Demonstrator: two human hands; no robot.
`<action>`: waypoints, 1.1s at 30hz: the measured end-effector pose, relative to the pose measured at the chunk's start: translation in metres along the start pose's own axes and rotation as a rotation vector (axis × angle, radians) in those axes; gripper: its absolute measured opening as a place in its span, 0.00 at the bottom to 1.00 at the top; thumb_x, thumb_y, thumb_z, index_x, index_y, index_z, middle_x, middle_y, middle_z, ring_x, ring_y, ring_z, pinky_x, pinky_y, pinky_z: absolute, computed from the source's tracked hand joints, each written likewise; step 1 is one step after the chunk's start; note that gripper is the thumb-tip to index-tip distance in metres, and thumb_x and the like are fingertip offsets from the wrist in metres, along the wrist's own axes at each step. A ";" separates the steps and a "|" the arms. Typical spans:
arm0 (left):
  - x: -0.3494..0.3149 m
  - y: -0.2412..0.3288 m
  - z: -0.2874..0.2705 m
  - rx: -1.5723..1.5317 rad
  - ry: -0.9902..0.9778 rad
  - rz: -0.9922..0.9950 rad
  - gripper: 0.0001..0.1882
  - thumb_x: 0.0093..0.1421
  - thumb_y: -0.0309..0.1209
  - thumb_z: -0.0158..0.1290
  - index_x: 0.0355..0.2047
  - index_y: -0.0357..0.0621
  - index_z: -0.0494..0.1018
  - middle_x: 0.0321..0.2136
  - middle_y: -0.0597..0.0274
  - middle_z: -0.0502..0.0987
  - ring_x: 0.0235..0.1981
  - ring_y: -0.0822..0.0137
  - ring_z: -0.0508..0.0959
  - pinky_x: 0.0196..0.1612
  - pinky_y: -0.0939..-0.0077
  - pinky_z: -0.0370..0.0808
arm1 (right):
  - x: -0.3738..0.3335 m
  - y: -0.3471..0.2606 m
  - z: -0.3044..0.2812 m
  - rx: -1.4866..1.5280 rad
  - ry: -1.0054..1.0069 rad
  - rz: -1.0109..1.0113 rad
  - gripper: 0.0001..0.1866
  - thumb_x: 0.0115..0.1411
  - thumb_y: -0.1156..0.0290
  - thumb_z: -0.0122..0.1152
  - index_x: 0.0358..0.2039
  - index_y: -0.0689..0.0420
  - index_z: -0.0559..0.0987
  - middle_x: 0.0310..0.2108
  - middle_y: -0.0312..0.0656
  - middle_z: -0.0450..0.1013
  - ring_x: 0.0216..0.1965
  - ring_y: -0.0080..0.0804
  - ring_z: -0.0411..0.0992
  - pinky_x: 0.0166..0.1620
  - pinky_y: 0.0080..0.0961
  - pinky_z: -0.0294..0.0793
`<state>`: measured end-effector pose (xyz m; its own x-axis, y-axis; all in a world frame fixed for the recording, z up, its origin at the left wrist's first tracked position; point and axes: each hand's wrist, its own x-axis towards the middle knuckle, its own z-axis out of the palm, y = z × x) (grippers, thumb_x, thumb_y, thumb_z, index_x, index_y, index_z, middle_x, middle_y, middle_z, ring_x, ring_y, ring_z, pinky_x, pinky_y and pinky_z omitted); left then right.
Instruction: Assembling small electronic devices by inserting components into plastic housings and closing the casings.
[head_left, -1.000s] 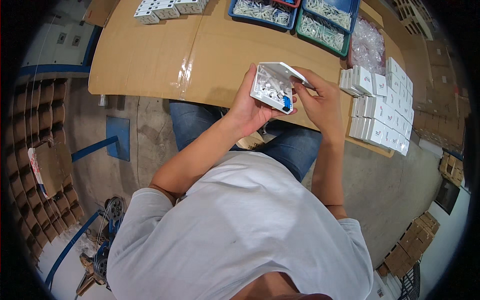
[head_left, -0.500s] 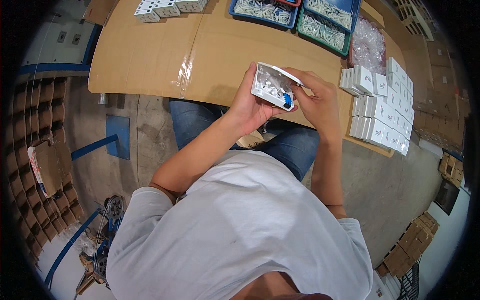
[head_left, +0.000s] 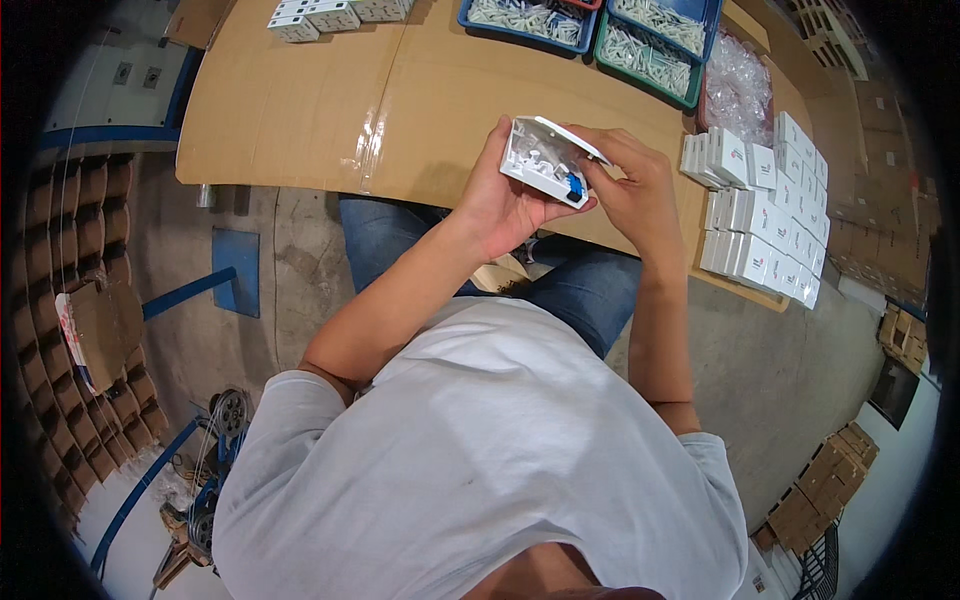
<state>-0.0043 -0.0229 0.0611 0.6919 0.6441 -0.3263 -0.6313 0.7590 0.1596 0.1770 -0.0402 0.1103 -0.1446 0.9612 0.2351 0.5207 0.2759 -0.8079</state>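
Note:
A small white box (head_left: pixel 545 187) with its lid (head_left: pixel 570 138) raised is held above the near edge of the table. My left hand (head_left: pixel 492 205) wraps round its left side and underside. With its fingers bent, my right hand (head_left: pixel 632 185) grips the lid at the right. Inside the box lie white pieces in clear plastic (head_left: pixel 540 160) and a blue piece (head_left: pixel 574 186) at the right end. What the small white pieces are I cannot make out. The right thumb is close to the blue piece.
Cardboard covers the table (head_left: pixel 290 110). Blue (head_left: pixel 525 38) and green trays (head_left: pixel 650 72) of white pieces stand at the back, beside a reddish bin of clear plastic bags (head_left: pixel 738 95). White boxes are stacked at the right (head_left: pixel 765 230) and at the far left (head_left: pixel 320 18).
Both hands have lifted the box slightly away from me. The lid appears a little lower over the contents, with the right hand still on it.

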 end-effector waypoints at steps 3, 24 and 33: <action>0.001 0.000 0.000 -0.008 0.026 0.000 0.34 0.73 0.59 0.36 0.62 0.44 0.66 0.58 0.49 0.74 0.58 0.51 0.76 0.62 0.40 0.74 | 0.002 0.002 0.001 -0.033 0.002 -0.072 0.19 0.55 0.82 0.64 0.49 0.57 0.85 0.39 0.46 0.82 0.38 0.39 0.80 0.41 0.29 0.79; 0.005 0.006 -0.006 -0.096 0.053 -0.043 0.30 0.74 0.54 0.38 0.60 0.40 0.68 0.57 0.49 0.74 0.57 0.49 0.77 0.63 0.40 0.73 | 0.007 0.021 0.003 -0.009 -0.105 -0.066 0.21 0.55 0.80 0.63 0.49 0.54 0.85 0.39 0.44 0.80 0.39 0.41 0.79 0.42 0.31 0.78; 0.005 0.004 -0.012 -0.135 0.046 -0.076 0.29 0.74 0.52 0.39 0.58 0.40 0.68 0.56 0.49 0.75 0.56 0.49 0.77 0.63 0.40 0.73 | 0.007 0.017 0.001 -0.019 -0.169 -0.039 0.20 0.54 0.80 0.64 0.48 0.56 0.85 0.39 0.44 0.81 0.40 0.42 0.79 0.45 0.33 0.79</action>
<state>-0.0074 -0.0182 0.0486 0.7248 0.5777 -0.3755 -0.6210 0.7838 0.0071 0.1838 -0.0287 0.0972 -0.3033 0.9375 0.1708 0.5277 0.3145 -0.7891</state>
